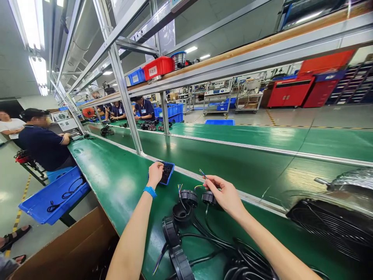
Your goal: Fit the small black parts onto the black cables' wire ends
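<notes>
My left hand [155,173], with a blue band at the wrist, reaches into a small blue tray [171,169] of small black parts [166,173]. Its fingers are pinched together; whatever they hold is too small to make out. Between thumb and fingers, my right hand [223,193] grips thin coloured wires [203,174] whose ends point up and left. Just below that hand is a round black housing [207,197] with a cable. Several more black housings [180,261] with cables and bare coloured wire ends lie on the green bench, between my forearms.
Coiled black cable [247,260] lies at the bench front. A black fan-like grille [326,225] stands at right. A metal post [125,97] rises behind the bench. A blue bin [55,198] and an open cardboard box [72,249] are at left. A co-worker [43,140] sits farther along.
</notes>
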